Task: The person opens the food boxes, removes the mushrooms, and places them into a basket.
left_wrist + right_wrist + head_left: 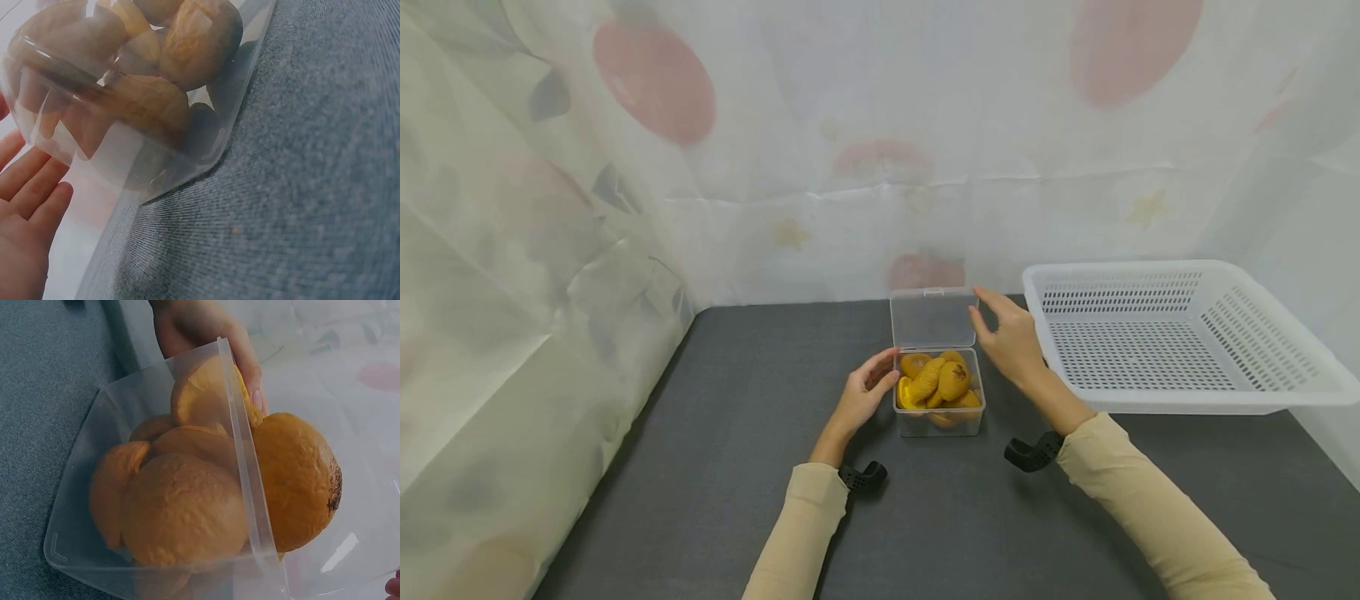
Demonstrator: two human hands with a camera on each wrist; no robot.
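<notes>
A small clear plastic box point(938, 425) stands on the dark table with its hinged lid point(934, 321) raised upright at the back. Heaped inside it are several wrinkled yellow-orange pieces point(928, 379) that look like fruit; one, with a dark brown patch point(334, 490), bulges above the rim. My left hand point(861, 398) rests against the box's left wall, fingers loosely extended; the left wrist view shows its fingers point(37, 181) beside the clear plastic. At the lid's upper right edge, my right hand point(1011, 337) touches with thumb and forefinger spread slightly apart.
A large white perforated basket point(1165, 400) sits at the back right, beside my right forearm. Patterned sheeting point(850, 225) hangs behind the table and along its left side. Each wrist wears a black band-like device point(1033, 452).
</notes>
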